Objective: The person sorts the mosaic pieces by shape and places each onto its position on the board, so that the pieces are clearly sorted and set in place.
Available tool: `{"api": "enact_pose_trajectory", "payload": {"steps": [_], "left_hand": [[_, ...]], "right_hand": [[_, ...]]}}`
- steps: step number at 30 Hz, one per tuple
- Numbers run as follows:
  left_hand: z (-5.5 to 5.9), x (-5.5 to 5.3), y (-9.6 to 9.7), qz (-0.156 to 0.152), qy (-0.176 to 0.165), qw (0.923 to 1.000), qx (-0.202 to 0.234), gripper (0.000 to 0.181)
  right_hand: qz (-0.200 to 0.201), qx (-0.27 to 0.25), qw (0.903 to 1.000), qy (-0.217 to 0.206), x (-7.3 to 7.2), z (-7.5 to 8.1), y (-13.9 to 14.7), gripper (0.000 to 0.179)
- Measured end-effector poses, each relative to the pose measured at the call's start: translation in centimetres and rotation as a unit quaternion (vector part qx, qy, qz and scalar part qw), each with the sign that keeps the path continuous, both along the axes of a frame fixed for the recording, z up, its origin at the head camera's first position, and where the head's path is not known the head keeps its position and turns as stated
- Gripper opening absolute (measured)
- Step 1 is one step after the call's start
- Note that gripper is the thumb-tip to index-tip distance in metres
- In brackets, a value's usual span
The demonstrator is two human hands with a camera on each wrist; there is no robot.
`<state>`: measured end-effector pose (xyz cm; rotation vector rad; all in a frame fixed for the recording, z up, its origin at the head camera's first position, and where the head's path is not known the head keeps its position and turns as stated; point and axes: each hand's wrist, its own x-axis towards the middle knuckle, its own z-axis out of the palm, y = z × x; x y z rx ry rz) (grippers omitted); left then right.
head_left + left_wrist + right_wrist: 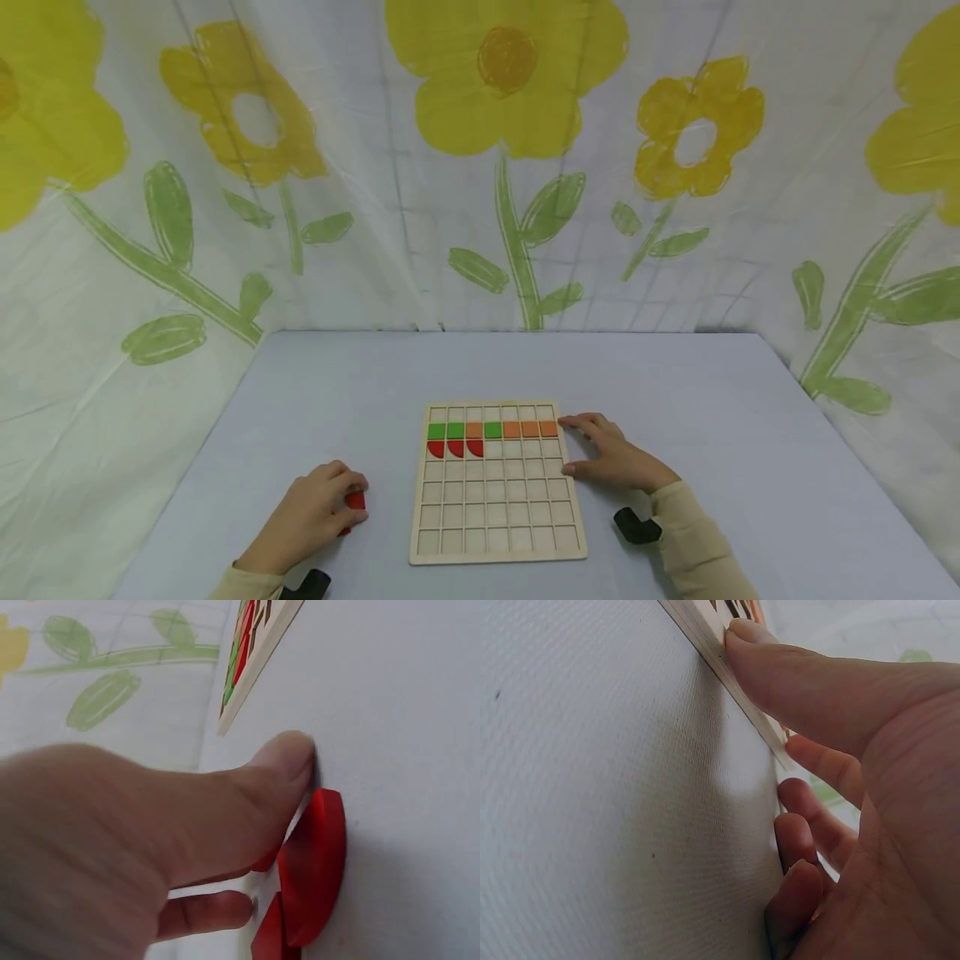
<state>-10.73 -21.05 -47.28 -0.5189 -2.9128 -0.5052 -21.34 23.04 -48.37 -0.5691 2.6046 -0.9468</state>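
Note:
My left hand is low over the table left of the board, beside several red quarter-circle pieces. In the left wrist view the thumb stretches past a red piece, while another fingertip shows below it; the remaining fingers are mostly hidden. My right hand rests at the right edge of a square wooden grid board, thumb and forefinger spread along the rim. Close up, that thumb touches the board's edge, and the other fingers bend loosely near the table.
Green squares and orange squares fill the board's second row. Red quarter-circles lie in three cells under them. Black straps are at both wrists. A flower-printed curtain hangs behind the pale table.

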Motion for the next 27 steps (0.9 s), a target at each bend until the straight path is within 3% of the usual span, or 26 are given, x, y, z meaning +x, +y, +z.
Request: {"api": "enact_pose_trajectory", "payload": {"steps": [4, 12, 19, 27], "left_hand": [[-0.1, -0.1, 0.2, 0.025, -0.001, 0.9997, 0.0, 0.024], [0.1, -1.4, 2.8, 0.021, -0.005, 0.9997, 0.011, 0.023], [0.2, -4.1, 6.2, -0.054, 0.049, 0.9973, 0.013, 0.026], [0.9, -6.4, 10.5, -0.125, 0.06, 0.9884, 0.061, 0.025]], "right_hand": [[0.0, 0.0, 1.0, 0.0, 0.0, 0.2, 0.0, 0.074], [0.0, -0.002, 1.0, -0.001, 0.0, 0.3, 0.1, 0.074], [-0.001, -0.009, 0.9999, -0.011, 0.0, -0.1, 0.0, 0.074], [-0.01, -0.011, 0.9998, -0.011, 0.1, -0.1, 0.0, 0.074]]}}
